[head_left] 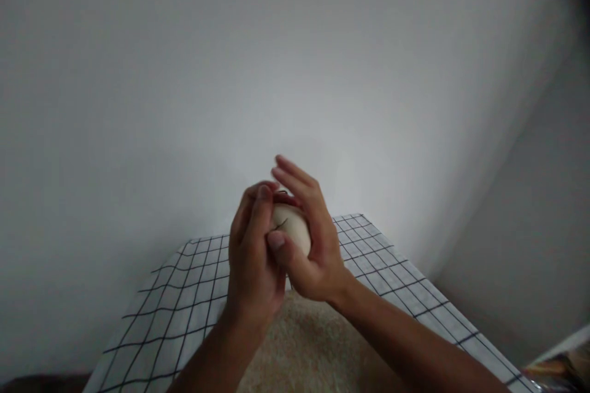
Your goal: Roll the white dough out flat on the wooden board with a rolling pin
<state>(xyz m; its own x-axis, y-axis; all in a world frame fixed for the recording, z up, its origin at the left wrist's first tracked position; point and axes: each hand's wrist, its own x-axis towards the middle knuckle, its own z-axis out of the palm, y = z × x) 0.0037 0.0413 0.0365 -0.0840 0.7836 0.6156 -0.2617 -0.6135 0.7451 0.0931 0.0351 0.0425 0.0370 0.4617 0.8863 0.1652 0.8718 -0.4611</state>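
Note:
A smooth, pale, rounded object (295, 228) with a thin dark line on its surface sits between my two hands, above the table. I cannot make out exactly what it is. My left hand (255, 245) wraps around its left side, fingers curled. On the other side, my right hand (318, 242) cups it, with the thumb pressed across its near face and two fingers stretched out above. A reddish part and a small dark loop show at the top between the hands. The palms hide much of the object.
Below the hands is a table with a white cloth with dark grid lines (378, 270). A fuzzy beige fabric (308, 344) lies at the near side. A plain pale wall (295, 73) rises behind the table. Something shiny and multicoloured (560, 371) shows at the lower right corner.

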